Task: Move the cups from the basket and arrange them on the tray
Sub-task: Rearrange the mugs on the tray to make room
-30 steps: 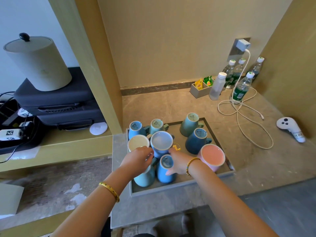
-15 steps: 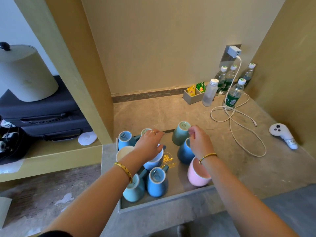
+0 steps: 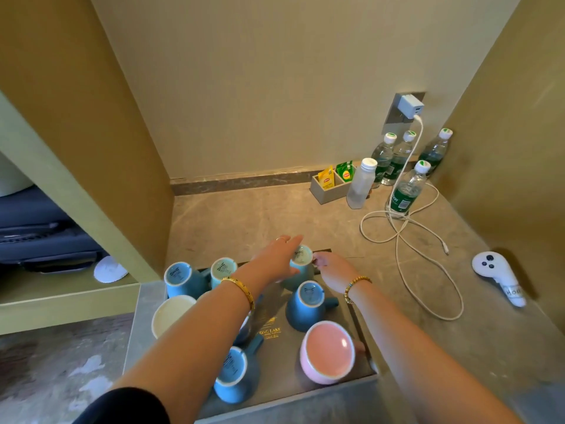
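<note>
A dark tray (image 3: 362, 332) with a gold logo sits at the counter's near edge and carries several cups. Most stand upside down: blue ones (image 3: 179, 280) (image 3: 305, 304) (image 3: 234, 374) and a pale teal one (image 3: 223, 269). A pink cup (image 3: 328, 354) and a cream cup (image 3: 169, 313) stand mouth up. At the tray's far edge is an upturned green cup (image 3: 301, 260). My left hand (image 3: 279, 255) wraps its left side, and my right hand (image 3: 333, 270) pinches its handle side. No basket is in view.
Several water bottles (image 3: 405, 191), a tea-bag holder (image 3: 328, 188) and a clear bottle (image 3: 362, 183) stand at the back right. A white charger cable (image 3: 406, 237) loops across the counter. A white controller (image 3: 496, 275) lies at the right. A wooden partition (image 3: 101, 142) walls the left.
Both hands have left the near cups and reached to the far edge of the tray, closing on the upturned green cup. The camera has come nearer.
</note>
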`<state>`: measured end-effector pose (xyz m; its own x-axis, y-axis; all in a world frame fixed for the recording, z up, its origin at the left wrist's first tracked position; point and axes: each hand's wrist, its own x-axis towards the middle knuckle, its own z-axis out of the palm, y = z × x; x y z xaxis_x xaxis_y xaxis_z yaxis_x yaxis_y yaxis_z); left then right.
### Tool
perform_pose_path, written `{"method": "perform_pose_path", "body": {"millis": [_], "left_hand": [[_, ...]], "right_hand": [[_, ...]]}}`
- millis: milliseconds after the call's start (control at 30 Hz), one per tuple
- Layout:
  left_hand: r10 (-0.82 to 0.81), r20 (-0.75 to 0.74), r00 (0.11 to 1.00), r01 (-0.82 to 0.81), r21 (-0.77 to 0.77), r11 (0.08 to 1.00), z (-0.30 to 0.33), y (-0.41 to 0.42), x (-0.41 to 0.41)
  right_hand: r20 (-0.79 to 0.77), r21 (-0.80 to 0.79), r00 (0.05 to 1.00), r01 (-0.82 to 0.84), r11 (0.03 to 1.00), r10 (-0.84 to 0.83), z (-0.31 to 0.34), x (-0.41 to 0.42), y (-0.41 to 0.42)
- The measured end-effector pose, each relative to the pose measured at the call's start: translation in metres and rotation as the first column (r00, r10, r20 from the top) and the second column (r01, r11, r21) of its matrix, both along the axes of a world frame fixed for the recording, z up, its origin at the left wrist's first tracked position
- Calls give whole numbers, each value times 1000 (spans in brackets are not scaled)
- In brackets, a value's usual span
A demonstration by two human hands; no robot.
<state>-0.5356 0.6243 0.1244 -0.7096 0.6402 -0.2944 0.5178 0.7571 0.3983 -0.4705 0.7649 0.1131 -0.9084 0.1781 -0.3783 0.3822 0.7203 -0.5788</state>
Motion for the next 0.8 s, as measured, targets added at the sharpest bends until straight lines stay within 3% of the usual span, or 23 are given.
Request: {"method": "perform_pose_path", "body": {"millis": [200,433,600,800], "left_hand": [[-14,10,1000,14,-46,999,-8,21,-1],[162,-32,986,-163,-50,985,-13,7,4],[266,-42,963,-269,-67,961,-12,-19,5],[334,-55,941,-337,-60,940,-12,-33,8]], "right_hand": [[33,-258,997,80,963,-74,-7,-2,16],[41,-363,998,68,929,-57,-14,-8,7],[42,-357,999,44,933,-31,-16,-15,-9],[45,-213,996,-67,975,78,-12,-25,-29]]}}
